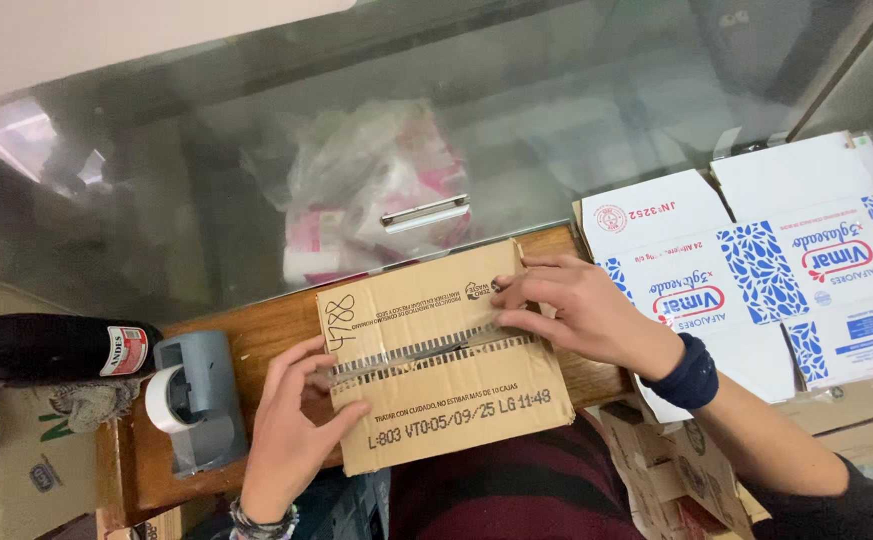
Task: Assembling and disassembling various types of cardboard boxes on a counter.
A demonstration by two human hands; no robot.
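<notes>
My left hand [291, 435] pressed flat against the near-left edge of the brown cardboard box [446, 355], fingers spread and gripping nothing, while my right hand [581, 310] lay over its far-right corner, fingertips [504, 300] pinching at the taped seam. The box sat on the wooden ledge [256, 335], the grey tape dispenser [196, 400] just left of it, the white-and-blue cartons [756, 260] to its right

The right hand [581, 310] has a dark navy band, seemingly a knitted cuff, around its wrist, with a dark sleeve further up the arm. The left hand [291, 430] wears beaded or braided bracelets, partly cropped. Dark clothing with reddish stripes shows below.
</notes>
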